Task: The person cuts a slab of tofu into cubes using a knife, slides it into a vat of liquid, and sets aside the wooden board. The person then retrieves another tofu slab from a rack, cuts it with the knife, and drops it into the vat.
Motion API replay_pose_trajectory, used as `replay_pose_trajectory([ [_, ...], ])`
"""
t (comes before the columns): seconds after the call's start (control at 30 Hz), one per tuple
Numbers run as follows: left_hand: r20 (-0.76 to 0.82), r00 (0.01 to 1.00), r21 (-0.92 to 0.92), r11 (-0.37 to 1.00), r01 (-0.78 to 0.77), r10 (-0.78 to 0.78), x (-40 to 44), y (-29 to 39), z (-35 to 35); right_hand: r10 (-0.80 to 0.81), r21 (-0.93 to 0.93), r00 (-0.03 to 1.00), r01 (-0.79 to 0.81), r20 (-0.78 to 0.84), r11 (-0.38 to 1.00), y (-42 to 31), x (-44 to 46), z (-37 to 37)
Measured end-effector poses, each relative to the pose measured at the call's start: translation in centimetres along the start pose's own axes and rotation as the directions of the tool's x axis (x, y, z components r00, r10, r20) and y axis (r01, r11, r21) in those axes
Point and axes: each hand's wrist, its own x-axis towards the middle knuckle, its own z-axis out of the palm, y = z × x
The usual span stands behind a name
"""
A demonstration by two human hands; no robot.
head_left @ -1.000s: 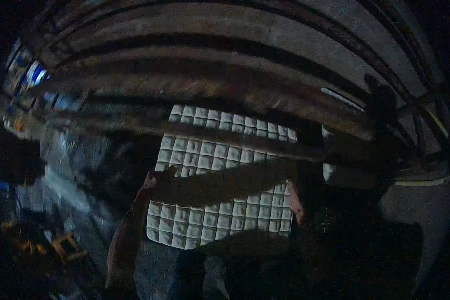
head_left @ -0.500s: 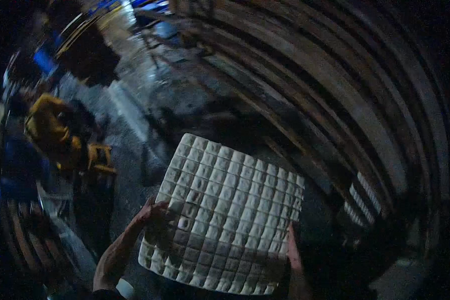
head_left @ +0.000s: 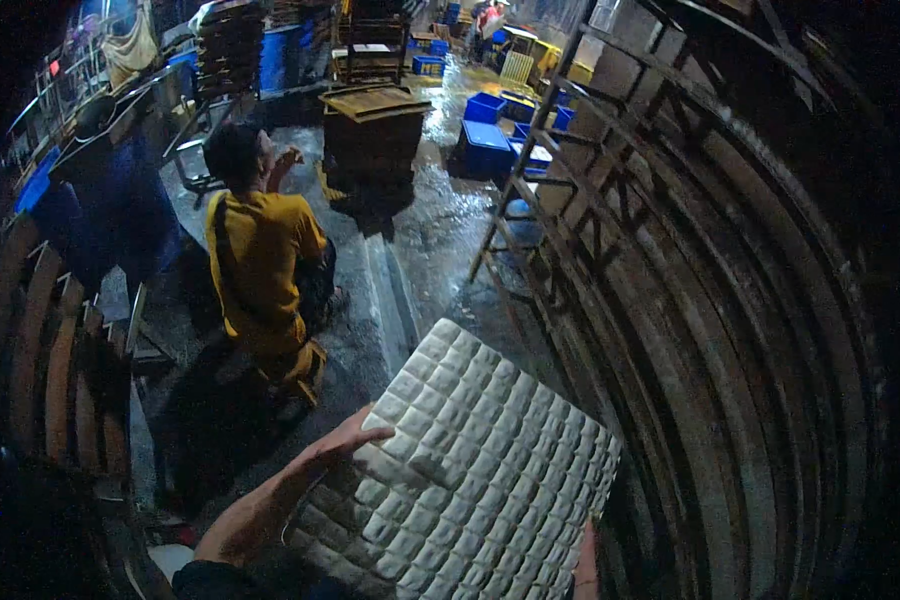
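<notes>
You hold a white slab [head_left: 500, 460], marked into a grid of squares, tilted in front of you above the floor [head_left: 435, 255]. Your hands are apart: the left hand [head_left: 350, 440] clamps the slab's left edge, thumb on top, while the right hand [head_left: 587, 565] meets the opposite edge, its grip too hidden to tell. Ahead, a person in a yellow shirt [head_left: 260, 260] sits low, with blue crates [head_left: 485, 140] beyond.

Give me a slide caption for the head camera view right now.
Hands hold a pale gridded slab by opposite edges, with a person in a yellow shirt and blue crates beyond.
</notes>
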Motion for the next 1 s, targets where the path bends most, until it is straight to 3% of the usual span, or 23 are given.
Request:
replay_pose_trajectory([
  [0.1,-0.119,0.986,0.158,0.983,-0.093,0.113,-2.4,1.1,1.1,-0.076,0.004,0.994,0.076,0.082,0.997,-0.8,2.5,-0.4],
  [0.13,-0.155,0.98,0.11,0.988,-0.105,0.121,-2.8,-0.7,1.5,-0.095,-0.002,0.99,0.095,0.108,0.995,-1.2,3.0,-0.6],
  [0.2,-0.195,0.979,0.157,0.987,-0.03,0.061,-6.1,1.9,3.7,-0.115,-0.004,0.983,0.116,0.145,0.993,-2.1,4.1,-1.2],
  [0.27,-0.257,0.959,0.03,0.993,-0.118,0.122,-7.7,1.4,4.9,-0.141,0.003,0.972,0.143,0.186,0.99,-3.2,4.9,-1.5],
  [0.33,-0.329,0.94,-0.02,0.995,-0.103,0.09,-11.4,2.7,7.2,-0.157,0.013,0.963,0.158,0.221,0.987,-3.8,5.5,-1.8],
  [0.43,-0.397,0.904,0.015,0.986,-0.163,0.156,-12.7,-1.1,7.5,-0.167,0.024,0.952,0.166,0.258,0.986,-4.7,5.5,-1.9],
  [0.53,-0.415,0.89,-0.027,0.975,-0.22,0.189,-14.3,-2.4,9.1,-0.323,-0.039,0.874,0.361,0.362,0.932,-8.3,2.2,-0.9],
  [0.57,-0.443,0.876,-0.043,0.971,-0.234,0.191,-15.4,-2.2,10.2,-0.409,-0.191,0.866,0.47,0.287,0.862,-9.2,0.3,-0.2],
  [0.6,-0.446,0.872,-0.051,0.967,-0.248,0.2,-15.6,-3.1,11.0,-0.421,-0.196,0.859,0.484,0.291,0.853,-8.6,1.4,-1.2],
  [0.67,-0.5,0.834,0.103,0.972,-0.21,0.233,-15.0,-3.4,10.1,-0.364,-0.206,0.865,0.448,0.345,0.87,-5.3,8.6,-1.6],
  [0.7,-0.505,0.85,-0.028,0.982,-0.186,0.147,-15.2,-3.2,10.7,-0.467,-0.072,0.726,0.574,0.504,0.815,-3.2,13.0,-1.6],
  [0.73,-0.512,0.856,-0.111,0.983,-0.149,0.072,-15.9,-2.6,11.1,-0.464,-0.067,0.728,0.57,0.505,0.819,-1.3,16.2,-3.1],
  [0.77,-0.536,0.838,-0.043,0.988,-0.146,0.101,-15.7,-2.9,11.1,-0.31,-0.124,0.837,0.403,0.45,0.907,-1.9,15.3,-2.7],
  [0.9,-0.518,0.827,0.173,0.974,-0.146,0.216,-15.2,-2.2,11.2,-0.339,-0.079,0.817,0.42,0.466,0.904,-0.5,16.5,-2.8],
  [1.0,-0.529,0.833,0.16,0.983,-0.088,0.161,-15.0,-3.0,10.2,-0.225,-0.016,0.863,0.26,0.452,0.965,-3.7,10.1,-0.3],
])
